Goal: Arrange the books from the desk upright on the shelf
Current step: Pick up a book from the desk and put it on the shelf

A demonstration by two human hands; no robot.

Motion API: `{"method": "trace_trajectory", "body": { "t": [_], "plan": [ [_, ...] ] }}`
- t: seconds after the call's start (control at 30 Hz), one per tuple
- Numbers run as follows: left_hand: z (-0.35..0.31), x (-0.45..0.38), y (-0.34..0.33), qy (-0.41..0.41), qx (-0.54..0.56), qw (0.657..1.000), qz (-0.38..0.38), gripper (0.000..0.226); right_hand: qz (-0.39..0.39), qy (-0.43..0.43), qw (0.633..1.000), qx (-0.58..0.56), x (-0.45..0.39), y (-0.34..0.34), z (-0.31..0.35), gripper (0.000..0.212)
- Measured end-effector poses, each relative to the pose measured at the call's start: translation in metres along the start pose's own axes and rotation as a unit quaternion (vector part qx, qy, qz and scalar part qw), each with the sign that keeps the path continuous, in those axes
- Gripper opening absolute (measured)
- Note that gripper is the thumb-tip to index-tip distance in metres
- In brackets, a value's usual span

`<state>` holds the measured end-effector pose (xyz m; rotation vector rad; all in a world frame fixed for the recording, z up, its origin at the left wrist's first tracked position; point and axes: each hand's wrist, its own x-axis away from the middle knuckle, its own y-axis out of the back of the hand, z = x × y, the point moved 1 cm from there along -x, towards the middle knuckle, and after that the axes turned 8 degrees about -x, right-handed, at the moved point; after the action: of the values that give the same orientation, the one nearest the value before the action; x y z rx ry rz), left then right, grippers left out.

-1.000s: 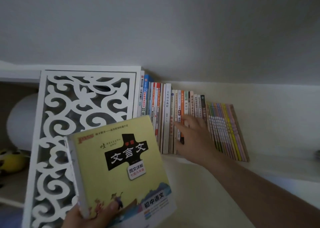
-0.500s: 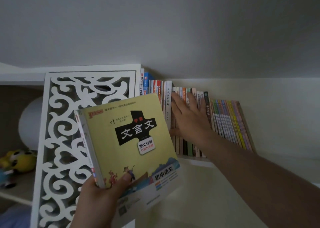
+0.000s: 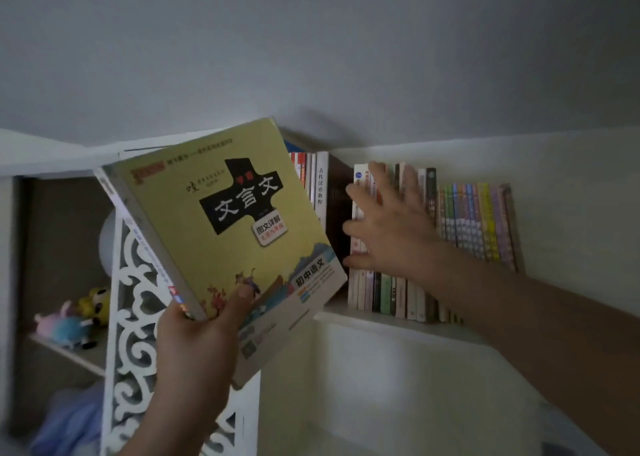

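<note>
1. The left hand (image 3: 194,344) grips the lower spine corner of a thick yellow-green paperback textbook (image 3: 221,234), thumb pressed on the front cover and fingers curled behind; the book is raised and tilted, its top leaning right toward the shelf.
2. The right hand (image 3: 388,234) reaches farther in, fingers straight and spread, palm pressed flat against the spines of a group of pale-spined upright books (image 3: 388,293), holding them to the right. It grasps nothing.
3. Between that group and a white-spined book (image 3: 321,192) to its left lies a dark gap (image 3: 337,220); the textbook's lower right corner hangs just in front of it, not yet in.
4. Progress, as a judgement: most of the job looks done, since the white wall shelf (image 3: 398,320) already carries a long row standing upright, including a set of thin rainbow-coloured spines (image 3: 474,223) at the far right. What remains is sliding the held book into the gap; the desk is out of sight, so whether more books wait there cannot be told.
5. Writing: the cover shows large white characters 文言文 on a black cross shape, a label 图文详解 beneath, and 初中语文 on the lower band. A red logo at the top left is blurred. The white spine reads 古代汉语教程.
6. Farther left, behind a white scroll-cut fretwork panel (image 3: 138,317), soft toys (image 3: 76,320) sit on a lower wooden shelf.
</note>
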<state>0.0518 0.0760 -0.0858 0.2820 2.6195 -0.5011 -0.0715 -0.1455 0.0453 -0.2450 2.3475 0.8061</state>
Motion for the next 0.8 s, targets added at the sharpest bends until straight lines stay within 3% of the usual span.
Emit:
{"method": "trace_trajectory", "body": {
  "t": [0.1, 0.2, 0.3, 0.37, 0.47, 0.57, 0.67, 0.73, 0.8],
  "plan": [
    [-0.008, 0.014, -0.019, -0.053, -0.014, 0.998, -0.025, 0.022, 0.002, 0.046, 0.999, -0.011, 0.010, -0.001, -0.015, 0.059],
    [-0.009, 0.030, -0.042, -0.104, -0.028, 0.994, -0.025, 0.013, 0.013, 0.075, 0.996, -0.056, 0.018, 0.001, -0.023, 0.071],
    [-0.012, 0.048, -0.067, -0.172, -0.088, 0.981, -0.001, 0.004, -0.002, 0.058, 0.988, -0.142, 0.019, 0.003, -0.025, 0.084],
    [-0.009, 0.057, -0.085, -0.208, -0.125, 0.970, 0.010, 0.015, -0.033, 0.034, 0.980, -0.191, 0.017, 0.002, -0.025, 0.073],
    [-0.003, 0.062, -0.112, -0.208, -0.160, 0.963, 0.062, 0.041, -0.097, 0.018, 0.973, -0.209, 0.015, 0.000, -0.023, 0.045],
    [-0.007, 0.045, -0.136, -0.225, -0.171, 0.955, 0.091, 0.052, -0.102, 0.009, 0.971, -0.215, 0.013, -0.001, -0.021, 0.060],
    [-0.015, 0.011, -0.159, -0.218, -0.137, 0.954, 0.156, 0.042, -0.136, 0.007, 0.960, -0.243, 0.011, -0.004, -0.021, 0.051],
    [-0.007, -0.010, -0.176, -0.168, -0.093, 0.963, 0.190, 0.030, -0.172, 0.008, 0.951, -0.255, 0.009, -0.006, -0.021, 0.048],
    [0.002, -0.021, -0.188, -0.126, -0.079, 0.968, 0.202, 0.034, -0.194, 0.005, 0.945, -0.263, 0.008, -0.007, -0.020, 0.050]
  ]
}}
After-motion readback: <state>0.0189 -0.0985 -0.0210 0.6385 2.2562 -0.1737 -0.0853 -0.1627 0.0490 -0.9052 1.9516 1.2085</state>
